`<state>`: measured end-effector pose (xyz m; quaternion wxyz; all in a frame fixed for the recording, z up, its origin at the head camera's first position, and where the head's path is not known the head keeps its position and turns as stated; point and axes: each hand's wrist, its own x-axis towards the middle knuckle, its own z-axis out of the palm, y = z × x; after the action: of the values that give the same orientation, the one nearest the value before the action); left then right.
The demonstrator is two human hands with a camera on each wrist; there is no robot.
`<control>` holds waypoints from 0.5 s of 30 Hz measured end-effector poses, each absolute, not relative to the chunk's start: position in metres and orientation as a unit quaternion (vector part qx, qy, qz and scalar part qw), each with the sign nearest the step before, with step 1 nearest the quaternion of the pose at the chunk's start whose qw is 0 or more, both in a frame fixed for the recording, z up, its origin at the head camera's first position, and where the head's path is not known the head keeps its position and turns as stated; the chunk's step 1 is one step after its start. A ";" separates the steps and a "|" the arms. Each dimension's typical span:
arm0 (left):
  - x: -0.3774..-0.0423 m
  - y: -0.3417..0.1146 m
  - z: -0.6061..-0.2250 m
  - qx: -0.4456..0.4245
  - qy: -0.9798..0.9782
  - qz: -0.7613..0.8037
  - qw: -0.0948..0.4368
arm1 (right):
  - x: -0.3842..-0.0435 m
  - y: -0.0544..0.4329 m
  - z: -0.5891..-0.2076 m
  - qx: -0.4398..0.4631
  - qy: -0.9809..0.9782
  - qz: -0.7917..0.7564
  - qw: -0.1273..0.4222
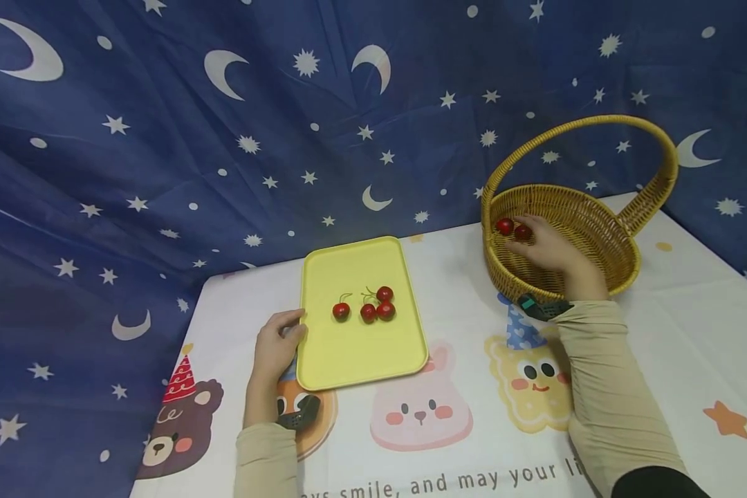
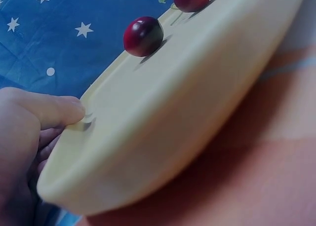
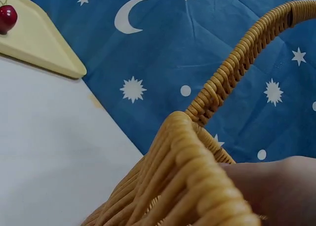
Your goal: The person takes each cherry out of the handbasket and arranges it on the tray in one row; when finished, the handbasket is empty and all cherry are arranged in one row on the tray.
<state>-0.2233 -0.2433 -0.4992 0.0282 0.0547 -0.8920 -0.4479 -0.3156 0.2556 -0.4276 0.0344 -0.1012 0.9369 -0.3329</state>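
On the yellow tray (image 1: pixel 357 356) lie several red cherries (image 1: pixel 341 311) with green stems, one a little apart from the rest. My left hand (image 1: pixel 278 349) holds the tray's left edge, its thumb over the rim (image 2: pixel 81 118) and the other fingers outside it. At the right, my right hand (image 1: pixel 548 243) reaches inside a wicker basket (image 1: pixel 597 232), with a dark red cherry (image 1: pixel 523 233) between its thumb and fingers. Another cherry (image 1: pixel 505 227) is just left of it, by the basket's inner wall. In the right wrist view the basket's side hides the fingers.
The basket's tall arched handle (image 1: pixel 582 123) rises over its back. A white tablecloth (image 1: pixel 460 277) with cartoon prints covers the table, and a blue curtain (image 1: pixel 348 138) with moons and stars hangs right behind it.
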 end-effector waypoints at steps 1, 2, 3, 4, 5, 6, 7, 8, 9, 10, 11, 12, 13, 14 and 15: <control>-0.223 -0.243 -0.500 0.055 -0.892 -0.447 0.025 | -0.313 0.257 -0.427 -0.093 0.937 -0.336 0.028; -0.223 -0.242 -0.501 0.056 -0.892 -0.447 0.023 | -0.311 0.258 -0.425 -0.084 0.936 -0.341 0.019; -0.222 -0.241 -0.502 0.056 -0.893 -0.447 0.022 | -0.309 0.259 -0.423 -0.078 0.935 -0.346 0.009; -0.222 -0.241 -0.502 0.055 -0.894 -0.444 0.021 | -0.306 0.260 -0.419 -0.073 0.934 -0.349 0.004; -0.222 -0.240 -0.503 0.053 -0.895 -0.443 0.022 | -0.304 0.262 -0.414 -0.074 0.936 -0.343 0.004; -0.222 -0.240 -0.502 0.052 -0.895 -0.442 0.023 | -0.303 0.264 -0.409 -0.081 0.938 -0.337 0.006; -0.222 -0.240 -0.502 0.052 -0.896 -0.441 0.026 | -0.303 0.266 -0.403 -0.092 0.941 -0.326 0.010; -0.221 -0.240 -0.501 0.051 -0.896 -0.441 0.029 | -0.304 0.268 -0.397 -0.104 0.944 -0.312 0.017; -0.221 -0.240 -0.500 0.050 -0.897 -0.439 0.031 | -0.305 0.270 -0.391 -0.116 0.948 -0.295 0.024; -0.221 -0.240 -0.499 0.050 -0.897 -0.438 0.033 | -0.307 0.272 -0.385 -0.129 0.951 -0.281 0.032; -0.222 -0.240 -0.498 0.050 -0.898 -0.437 0.035 | -0.310 0.274 -0.381 -0.140 0.953 -0.268 0.039; -0.222 -0.241 -0.498 0.051 -0.897 -0.437 0.035 | -0.314 0.276 -0.378 -0.146 0.953 -0.262 0.046; -0.222 -0.241 -0.497 0.051 -0.898 -0.436 0.036 | -0.318 0.278 -0.377 -0.150 0.953 -0.258 0.052; -0.223 -0.242 -0.497 0.052 -0.897 -0.436 0.036 | -0.323 0.280 -0.377 -0.152 0.952 -0.258 0.057; -0.223 -0.242 -0.498 0.054 -0.898 -0.436 0.037 | -0.328 0.282 -0.379 -0.152 0.951 -0.262 0.063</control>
<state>-0.2231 -0.2420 -0.4976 0.0369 0.0538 -0.8976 -0.4359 -0.3281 0.2817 -0.3786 0.0626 -0.1517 0.9511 -0.2619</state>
